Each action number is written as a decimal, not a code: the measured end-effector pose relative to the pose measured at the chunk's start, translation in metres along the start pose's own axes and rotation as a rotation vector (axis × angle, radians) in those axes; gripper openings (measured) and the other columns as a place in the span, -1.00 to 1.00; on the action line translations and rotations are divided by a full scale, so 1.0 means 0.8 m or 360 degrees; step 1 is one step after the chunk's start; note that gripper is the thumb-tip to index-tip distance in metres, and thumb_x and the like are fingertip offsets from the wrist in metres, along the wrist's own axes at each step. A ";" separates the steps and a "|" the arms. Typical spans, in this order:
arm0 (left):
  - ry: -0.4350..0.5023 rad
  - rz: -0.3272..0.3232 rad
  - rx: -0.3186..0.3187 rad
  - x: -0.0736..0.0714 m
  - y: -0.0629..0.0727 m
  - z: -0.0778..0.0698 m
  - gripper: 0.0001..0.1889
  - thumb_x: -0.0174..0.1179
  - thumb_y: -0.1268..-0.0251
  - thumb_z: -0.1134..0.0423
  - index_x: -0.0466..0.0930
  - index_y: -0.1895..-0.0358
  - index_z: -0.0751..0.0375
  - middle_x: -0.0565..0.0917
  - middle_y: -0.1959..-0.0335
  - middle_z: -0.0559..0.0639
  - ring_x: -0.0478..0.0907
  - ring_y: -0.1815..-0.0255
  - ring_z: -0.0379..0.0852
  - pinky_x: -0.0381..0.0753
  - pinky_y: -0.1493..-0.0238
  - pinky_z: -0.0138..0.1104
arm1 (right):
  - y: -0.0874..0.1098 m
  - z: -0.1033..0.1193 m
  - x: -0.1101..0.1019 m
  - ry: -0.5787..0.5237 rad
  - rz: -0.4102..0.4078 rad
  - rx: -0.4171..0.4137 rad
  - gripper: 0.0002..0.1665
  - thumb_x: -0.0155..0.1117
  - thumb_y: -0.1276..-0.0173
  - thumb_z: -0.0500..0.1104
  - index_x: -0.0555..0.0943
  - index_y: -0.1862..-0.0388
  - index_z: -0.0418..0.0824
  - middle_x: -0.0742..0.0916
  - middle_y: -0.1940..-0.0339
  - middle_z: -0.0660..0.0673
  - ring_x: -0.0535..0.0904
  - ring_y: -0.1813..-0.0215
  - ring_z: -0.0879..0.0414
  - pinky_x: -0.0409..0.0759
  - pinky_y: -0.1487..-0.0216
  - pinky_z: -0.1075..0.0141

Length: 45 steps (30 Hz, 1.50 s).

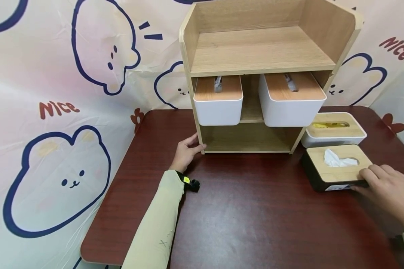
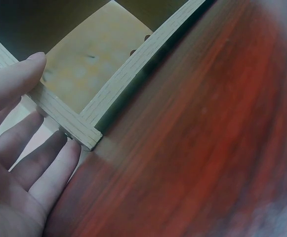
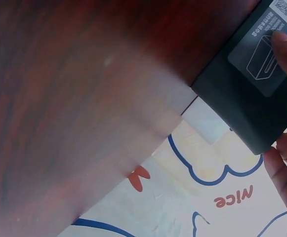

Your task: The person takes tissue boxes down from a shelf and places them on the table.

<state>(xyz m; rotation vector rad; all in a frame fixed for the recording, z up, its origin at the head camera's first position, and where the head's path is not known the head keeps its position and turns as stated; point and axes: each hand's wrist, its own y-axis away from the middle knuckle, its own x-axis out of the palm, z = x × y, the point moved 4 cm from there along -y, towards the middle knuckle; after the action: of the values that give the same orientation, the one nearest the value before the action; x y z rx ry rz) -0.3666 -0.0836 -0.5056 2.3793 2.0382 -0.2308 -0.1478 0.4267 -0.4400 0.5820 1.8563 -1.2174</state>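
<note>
Left of centre in the head view, the left hand [image 1: 185,152] grips the lower side panel of the wooden shelf [image 1: 262,52], thumb inside. Two white tissue boxes [image 1: 219,112] sit in its middle compartment, upper centre. At right, near a low white box [image 1: 351,129] on the counter [image 1: 256,216], the right hand [image 1: 388,186] holds the black tissue box [image 1: 333,173] by its near right corner, fingers curled.

Glossy wood-grain table [image 1: 235,224], pale wood-look shelf [image 1: 262,48], smooth white plastic-looking bins [image 1: 219,113], matt black tissue box [image 3: 232,113]
</note>
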 end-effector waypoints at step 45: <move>-0.0003 0.0001 -0.0034 -0.001 0.000 0.003 -0.33 0.49 -0.05 0.16 0.51 -0.31 -0.05 0.57 -0.21 -0.02 0.30 -0.36 -0.16 0.35 -0.26 -0.20 | 0.002 -0.004 0.000 -0.0125 -0.0106 0.0119 -0.12 -0.32 -0.24 0.64 0.42 0.54 -0.12 0.50 0.54 -0.06 0.45 0.46 -0.15 0.37 0.43 -0.03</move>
<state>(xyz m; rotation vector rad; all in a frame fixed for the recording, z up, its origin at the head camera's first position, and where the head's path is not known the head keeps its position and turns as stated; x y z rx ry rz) -0.3673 -0.0844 -0.5081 2.3663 2.0282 -0.2100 -0.1476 0.4307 -0.4400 0.5093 1.7827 -1.3395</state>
